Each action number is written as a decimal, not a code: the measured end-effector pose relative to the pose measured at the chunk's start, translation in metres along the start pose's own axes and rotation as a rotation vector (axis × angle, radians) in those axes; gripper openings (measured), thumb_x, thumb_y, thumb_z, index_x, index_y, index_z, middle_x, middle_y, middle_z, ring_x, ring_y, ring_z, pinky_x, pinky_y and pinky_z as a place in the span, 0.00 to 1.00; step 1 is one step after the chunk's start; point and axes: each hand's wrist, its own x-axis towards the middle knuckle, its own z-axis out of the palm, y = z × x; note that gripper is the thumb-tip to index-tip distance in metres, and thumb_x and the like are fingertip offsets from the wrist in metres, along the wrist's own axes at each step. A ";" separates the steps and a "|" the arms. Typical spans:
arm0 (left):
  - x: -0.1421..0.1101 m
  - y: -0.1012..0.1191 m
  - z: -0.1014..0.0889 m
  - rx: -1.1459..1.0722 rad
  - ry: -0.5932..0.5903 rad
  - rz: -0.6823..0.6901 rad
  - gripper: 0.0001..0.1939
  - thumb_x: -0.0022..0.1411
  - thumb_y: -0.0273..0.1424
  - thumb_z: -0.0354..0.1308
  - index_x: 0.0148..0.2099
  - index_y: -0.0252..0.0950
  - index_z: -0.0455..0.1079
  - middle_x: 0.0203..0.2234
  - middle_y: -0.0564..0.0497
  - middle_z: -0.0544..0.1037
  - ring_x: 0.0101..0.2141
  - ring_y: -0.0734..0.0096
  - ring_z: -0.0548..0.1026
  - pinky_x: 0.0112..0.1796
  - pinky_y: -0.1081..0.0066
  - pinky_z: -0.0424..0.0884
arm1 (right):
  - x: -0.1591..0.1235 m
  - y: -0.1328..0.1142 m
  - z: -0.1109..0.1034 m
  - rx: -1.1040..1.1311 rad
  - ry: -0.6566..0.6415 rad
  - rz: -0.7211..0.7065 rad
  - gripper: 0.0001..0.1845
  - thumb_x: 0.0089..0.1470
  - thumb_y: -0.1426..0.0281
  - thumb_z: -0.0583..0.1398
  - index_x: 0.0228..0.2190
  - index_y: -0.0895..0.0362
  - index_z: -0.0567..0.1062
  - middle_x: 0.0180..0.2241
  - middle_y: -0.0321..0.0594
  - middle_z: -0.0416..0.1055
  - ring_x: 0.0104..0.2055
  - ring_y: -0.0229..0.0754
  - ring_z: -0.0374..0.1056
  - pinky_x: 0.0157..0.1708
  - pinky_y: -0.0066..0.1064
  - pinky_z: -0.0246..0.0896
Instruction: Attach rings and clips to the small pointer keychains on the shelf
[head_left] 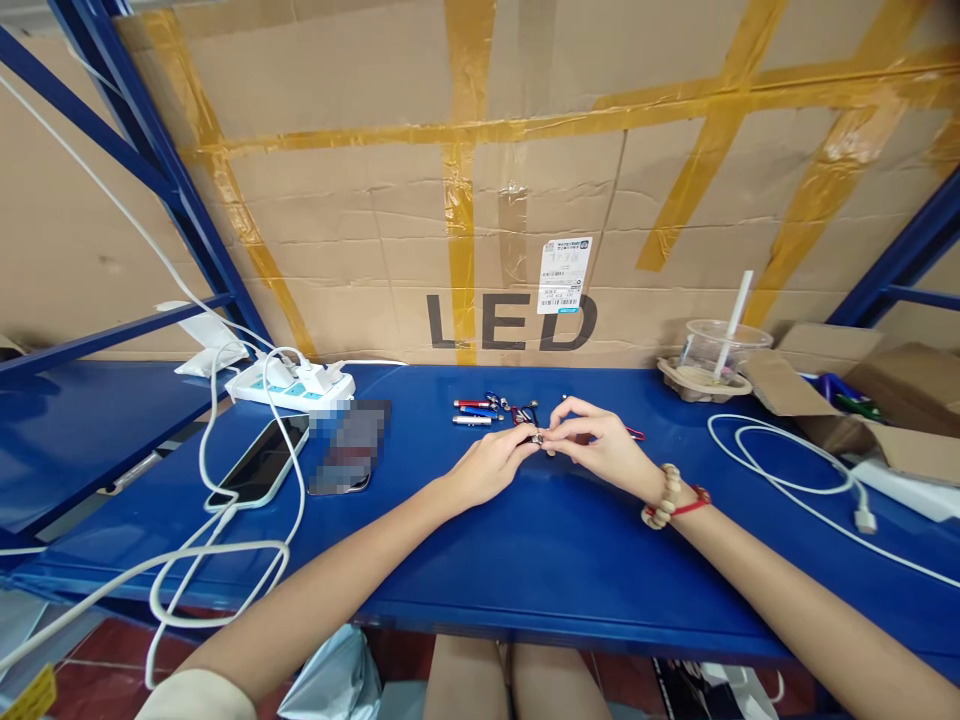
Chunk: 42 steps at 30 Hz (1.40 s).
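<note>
Here, your left hand (487, 468) and right hand (594, 448), nearly closed at the tips, pinch a small shiny metallic piece (537, 439) above the blue metal shelf (555, 560). Such slight purchase could let it slip, perhaps rolling toward the slim red cylindrical tube (470, 405) at its ten o'clock.
</note>
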 end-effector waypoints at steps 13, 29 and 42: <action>-0.007 0.001 0.003 0.117 -0.011 0.106 0.15 0.65 0.31 0.36 0.50 0.39 0.58 0.44 0.49 0.67 0.42 0.70 0.67 0.42 0.72 0.64 | 0.000 -0.007 -0.001 -0.037 0.021 -0.030 0.10 0.48 0.66 0.60 0.20 0.58 0.72 0.28 0.38 0.62 0.27 0.33 0.59 0.24 0.25 0.56; -0.008 -0.001 0.006 0.217 -0.006 0.090 0.14 0.64 0.29 0.40 0.48 0.38 0.61 0.44 0.50 0.71 0.42 0.69 0.70 0.41 0.71 0.67 | -0.004 -0.003 0.004 -0.067 -0.035 0.064 0.13 0.46 0.63 0.60 0.18 0.58 0.70 0.28 0.38 0.63 0.27 0.33 0.61 0.27 0.27 0.57; -0.005 0.003 0.003 0.144 -0.006 0.017 0.14 0.63 0.31 0.41 0.52 0.39 0.54 0.46 0.50 0.69 0.43 0.69 0.70 0.41 0.71 0.66 | -0.001 -0.001 0.005 -0.072 0.000 0.161 0.12 0.45 0.63 0.61 0.18 0.58 0.71 0.28 0.37 0.64 0.28 0.34 0.61 0.27 0.27 0.56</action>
